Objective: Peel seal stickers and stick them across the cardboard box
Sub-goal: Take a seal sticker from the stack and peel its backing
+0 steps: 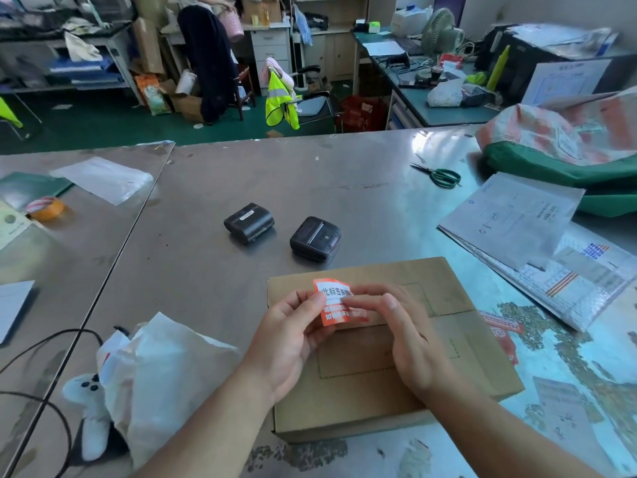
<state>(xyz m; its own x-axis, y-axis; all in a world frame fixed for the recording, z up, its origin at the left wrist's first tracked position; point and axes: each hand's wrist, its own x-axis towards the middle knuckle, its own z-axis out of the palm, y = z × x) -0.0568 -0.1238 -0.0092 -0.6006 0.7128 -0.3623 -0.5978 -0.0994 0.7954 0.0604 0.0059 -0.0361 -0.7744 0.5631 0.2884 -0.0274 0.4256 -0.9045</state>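
orange seal sticker (336,303) above cardboard box (379,367), pinched between left hand (293,332) and right hand (396,326) fingertips

Bright, even indoor light. Pale glare washes the metal table (362,201) at right. Edges bow outward; the background looks soft.

The only legible print is on the orange seal sticker (339,313) pinched between the left hand (293,336) and the right hand (396,326): black Chinese characters on its white top band, of which 标签 reads clearly before the right fingers cover the rest. Below them run two lines of white characters on orange, too blurred to read. Well beyond the right hand, the printed sheets (510,215) carry handwriting and small print, also illegible
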